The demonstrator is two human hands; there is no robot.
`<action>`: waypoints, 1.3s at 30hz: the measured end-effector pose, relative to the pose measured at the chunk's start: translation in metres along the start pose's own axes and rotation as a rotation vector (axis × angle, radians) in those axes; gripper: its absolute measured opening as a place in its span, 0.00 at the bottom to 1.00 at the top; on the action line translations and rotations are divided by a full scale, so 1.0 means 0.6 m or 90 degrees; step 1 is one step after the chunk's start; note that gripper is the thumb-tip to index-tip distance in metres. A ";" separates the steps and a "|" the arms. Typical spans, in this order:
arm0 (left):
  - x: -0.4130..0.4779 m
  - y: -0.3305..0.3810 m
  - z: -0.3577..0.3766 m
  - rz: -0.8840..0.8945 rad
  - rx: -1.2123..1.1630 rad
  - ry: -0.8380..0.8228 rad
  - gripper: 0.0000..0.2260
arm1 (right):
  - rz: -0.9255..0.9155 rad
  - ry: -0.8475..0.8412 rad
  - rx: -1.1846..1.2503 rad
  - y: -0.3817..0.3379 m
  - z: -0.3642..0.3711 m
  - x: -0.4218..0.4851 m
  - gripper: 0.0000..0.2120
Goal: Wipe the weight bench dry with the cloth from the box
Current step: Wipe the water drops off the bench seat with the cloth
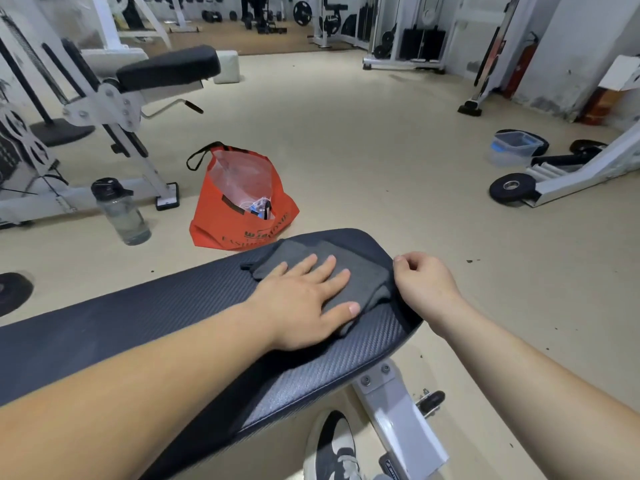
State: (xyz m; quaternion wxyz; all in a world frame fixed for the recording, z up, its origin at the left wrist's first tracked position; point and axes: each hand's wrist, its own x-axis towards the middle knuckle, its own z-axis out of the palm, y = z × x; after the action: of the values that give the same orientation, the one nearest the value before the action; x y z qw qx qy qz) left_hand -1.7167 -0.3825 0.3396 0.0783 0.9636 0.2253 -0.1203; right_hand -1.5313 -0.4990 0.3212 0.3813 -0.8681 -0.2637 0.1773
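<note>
Left hand (304, 299): flat, fingers straight and slightly spread, palm down on the cloth (370, 278); holds nothing, presses only.

Right hand (426, 282): fingers curled, knuckles up, at the far-right edge of the worktop (138, 317), just beside the cloth's right border. Whether it pinches the cloth, grips the pad edge or holds nothing cannot be told.

Cloth: dark grey, loosely folded, lying on the rounded end of the worktop. Part of it is under the left palm, and one corner reaches toward the far edge.

Worktop: the padded top of a weight bench, dark with a woven texture. It runs from the lower left to a rounded end at centre right and carries the cloth and both forearms.

Bench frame (398, 410): grey-white metal, bolted beneath the pad, near the lower edge.

Shoe (332, 448): black and white, on the floor (346, 150) below the pad.

Orange bag (239, 209): open, standing on the floor just beyond the worktop's far edge, with clear plastic inside.

Water bottle (121, 213): clear with a black cap, upright on the floor left of the bag.

Box (512, 147): clear plastic with something blue inside, on the floor at the right, well apart from the worktop.

Weight plate (512, 187): black, flat on the floor, near the box and touching a white machine foot.

Second bench (166, 69): black pad on a white frame, upper left.
</note>
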 end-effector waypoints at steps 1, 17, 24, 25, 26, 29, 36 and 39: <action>0.019 -0.010 -0.005 -0.034 -0.005 -0.012 0.37 | 0.008 0.003 0.017 0.002 0.000 0.001 0.19; 0.148 -0.006 -0.008 0.003 0.004 0.074 0.31 | 0.018 0.072 0.077 0.008 0.007 0.033 0.22; 0.141 0.066 0.010 -0.054 -0.042 0.101 0.30 | -0.005 0.118 0.046 -0.010 0.003 0.032 0.24; 0.116 0.075 0.016 -0.017 -0.036 0.107 0.30 | -0.012 0.122 0.040 -0.013 -0.002 0.031 0.25; 0.086 0.084 0.023 0.028 -0.029 0.114 0.30 | -0.011 0.122 0.039 -0.014 -0.007 0.030 0.26; -0.013 0.089 0.051 0.188 0.003 0.125 0.29 | -0.003 0.102 0.029 -0.016 -0.020 0.022 0.27; 0.025 -0.044 0.021 0.102 -0.014 0.104 0.28 | -0.031 0.040 -0.023 -0.010 -0.010 0.006 0.23; 0.085 -0.069 0.005 -0.115 -0.063 0.076 0.28 | -0.059 0.044 -0.037 -0.017 -0.009 0.004 0.22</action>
State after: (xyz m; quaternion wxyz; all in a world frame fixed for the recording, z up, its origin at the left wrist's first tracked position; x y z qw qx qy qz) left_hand -1.6921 -0.3253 0.3189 0.1007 0.9399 0.3212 -0.0579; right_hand -1.5301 -0.4951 0.3319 0.3728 -0.8711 -0.2956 0.1217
